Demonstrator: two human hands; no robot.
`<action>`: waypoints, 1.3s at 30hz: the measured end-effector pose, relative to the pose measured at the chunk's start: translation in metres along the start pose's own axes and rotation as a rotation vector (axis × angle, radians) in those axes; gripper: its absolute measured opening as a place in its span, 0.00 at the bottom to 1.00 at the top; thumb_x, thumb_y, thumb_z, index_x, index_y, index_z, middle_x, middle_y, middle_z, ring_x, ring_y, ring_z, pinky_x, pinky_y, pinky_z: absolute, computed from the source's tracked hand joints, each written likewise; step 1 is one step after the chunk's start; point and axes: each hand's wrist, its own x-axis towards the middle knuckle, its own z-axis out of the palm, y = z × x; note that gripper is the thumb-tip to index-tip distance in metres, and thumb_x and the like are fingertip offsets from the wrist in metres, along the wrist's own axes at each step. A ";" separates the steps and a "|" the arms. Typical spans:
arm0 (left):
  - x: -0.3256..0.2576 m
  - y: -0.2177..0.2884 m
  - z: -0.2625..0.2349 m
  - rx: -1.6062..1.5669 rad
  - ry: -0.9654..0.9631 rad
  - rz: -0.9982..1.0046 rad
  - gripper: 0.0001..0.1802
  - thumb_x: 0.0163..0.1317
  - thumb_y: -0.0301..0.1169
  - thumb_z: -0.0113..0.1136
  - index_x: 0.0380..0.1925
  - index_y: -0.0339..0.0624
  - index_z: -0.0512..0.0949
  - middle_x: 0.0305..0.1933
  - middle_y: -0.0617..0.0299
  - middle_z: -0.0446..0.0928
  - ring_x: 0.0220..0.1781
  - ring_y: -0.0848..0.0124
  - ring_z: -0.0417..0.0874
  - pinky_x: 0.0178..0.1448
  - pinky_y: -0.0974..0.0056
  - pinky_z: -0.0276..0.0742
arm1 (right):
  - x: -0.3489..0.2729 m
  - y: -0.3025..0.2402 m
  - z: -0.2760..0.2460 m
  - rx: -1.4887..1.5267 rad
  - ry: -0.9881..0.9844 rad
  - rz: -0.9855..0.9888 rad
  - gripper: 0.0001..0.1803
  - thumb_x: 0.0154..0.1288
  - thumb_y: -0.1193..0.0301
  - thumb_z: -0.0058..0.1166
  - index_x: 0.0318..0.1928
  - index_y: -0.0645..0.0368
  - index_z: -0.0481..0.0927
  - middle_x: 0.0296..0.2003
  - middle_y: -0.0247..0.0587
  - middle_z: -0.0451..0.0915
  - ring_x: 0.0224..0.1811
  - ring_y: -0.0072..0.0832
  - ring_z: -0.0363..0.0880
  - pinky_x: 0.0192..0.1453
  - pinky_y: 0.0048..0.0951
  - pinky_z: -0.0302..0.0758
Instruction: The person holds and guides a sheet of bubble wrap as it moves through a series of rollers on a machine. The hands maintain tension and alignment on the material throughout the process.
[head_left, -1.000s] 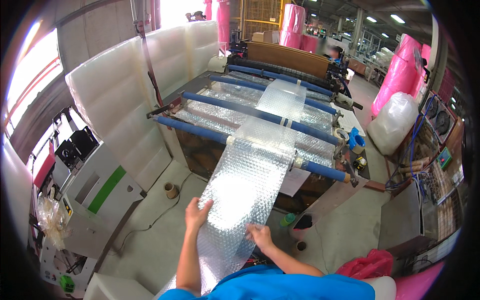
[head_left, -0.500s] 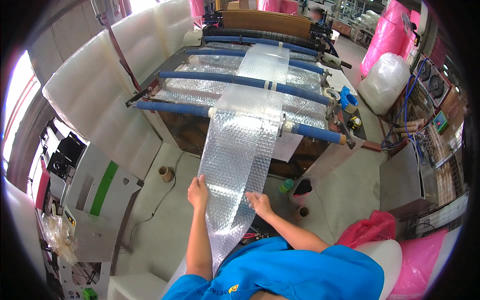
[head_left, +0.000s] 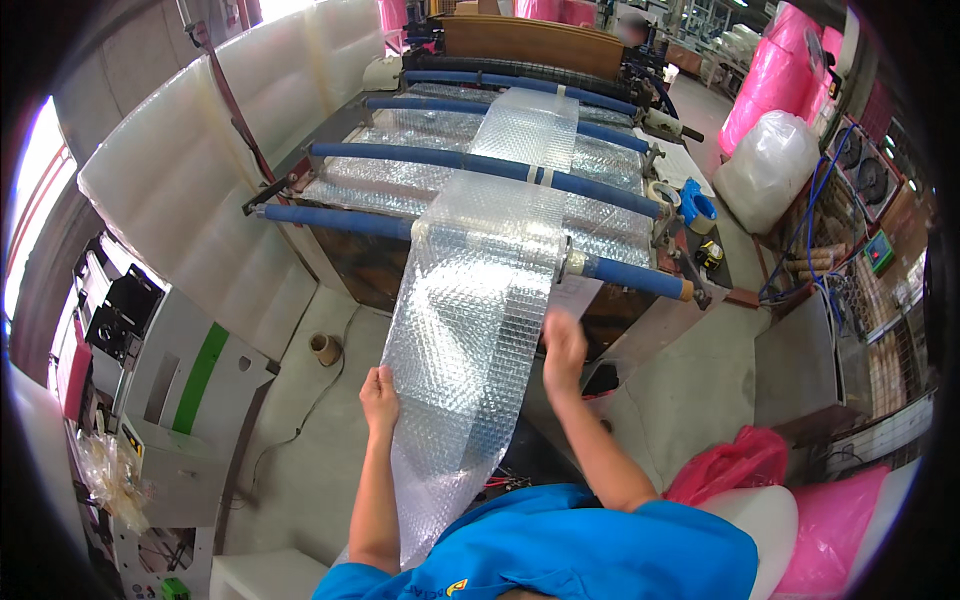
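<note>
The left hand (head_left: 379,400) pinches the bubble wrap's (head_left: 455,350) left edge. The right hand (head_left: 564,350), blurred, looks empty and part-open beside it.

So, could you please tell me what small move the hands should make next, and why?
Perhaps close the right hand on the right edge of the bubble-wrap strip: the left hand holds its left edge, while the right hand, blurred, shows no grip beside the opposite edge.

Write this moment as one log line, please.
left hand: gripping left edge of bubble wrap | right hand: blurred, by right edge, contact unclear | bubble wrap: over front blue roller
</note>
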 end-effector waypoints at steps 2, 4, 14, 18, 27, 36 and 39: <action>0.001 -0.006 0.005 0.026 -0.012 -0.005 0.20 0.62 0.40 0.45 0.19 0.35 0.65 0.14 0.64 0.58 0.19 0.77 0.57 0.23 0.68 0.56 | 0.066 -0.040 0.002 -0.482 0.176 -0.558 0.19 0.53 0.63 0.53 0.43 0.62 0.71 0.37 0.45 0.73 0.40 0.37 0.71 0.45 0.35 0.65; 0.002 -0.002 0.007 0.059 -0.020 -0.005 0.20 0.61 0.41 0.45 0.19 0.35 0.64 0.14 0.62 0.58 0.19 0.75 0.57 0.23 0.67 0.57 | 0.114 -0.059 -0.004 -0.702 -0.008 -0.799 0.22 0.49 0.60 0.57 0.43 0.58 0.71 0.35 0.45 0.73 0.39 0.42 0.71 0.43 0.38 0.66; -0.001 0.000 0.011 0.120 -0.011 -0.028 0.20 0.61 0.43 0.44 0.20 0.36 0.64 0.14 0.56 0.61 0.18 0.70 0.59 0.24 0.62 0.59 | 0.127 -0.069 -0.024 -0.805 -0.517 -0.406 0.26 0.42 0.57 0.62 0.40 0.54 0.67 0.42 0.41 0.72 0.45 0.42 0.70 0.47 0.35 0.67; -0.002 0.017 0.008 0.124 -0.030 -0.092 0.19 0.61 0.41 0.45 0.22 0.34 0.64 0.15 0.59 0.59 0.21 0.73 0.59 0.26 0.65 0.59 | 0.136 -0.060 -0.027 -0.847 -0.568 -0.559 0.27 0.40 0.57 0.63 0.39 0.55 0.67 0.48 0.41 0.68 0.49 0.42 0.67 0.49 0.36 0.66; -0.004 -0.025 0.021 0.141 -0.035 -0.122 0.19 0.59 0.44 0.45 0.23 0.38 0.67 0.17 0.53 0.67 0.19 0.64 0.64 0.27 0.60 0.62 | 0.023 -0.020 -0.001 -0.222 0.112 -0.411 0.42 0.42 0.63 0.66 0.55 0.64 0.57 0.55 0.47 0.58 0.57 0.37 0.57 0.59 0.35 0.56; 0.065 0.033 0.071 0.168 -0.058 0.031 0.22 0.60 0.49 0.39 0.26 0.39 0.68 0.27 0.47 0.72 0.33 0.48 0.71 0.35 0.53 0.65 | -0.029 0.057 0.006 0.057 -0.352 0.322 0.23 0.59 0.52 0.46 0.25 0.61 0.74 0.18 0.35 0.74 0.20 0.18 0.70 0.24 0.19 0.65; 0.090 0.054 0.083 0.167 -0.069 0.003 0.24 0.59 0.51 0.40 0.25 0.39 0.69 0.27 0.47 0.72 0.33 0.48 0.71 0.36 0.54 0.65 | 0.001 0.047 0.014 0.120 -0.296 0.344 0.22 0.59 0.52 0.47 0.25 0.62 0.74 0.19 0.35 0.74 0.21 0.18 0.70 0.26 0.19 0.66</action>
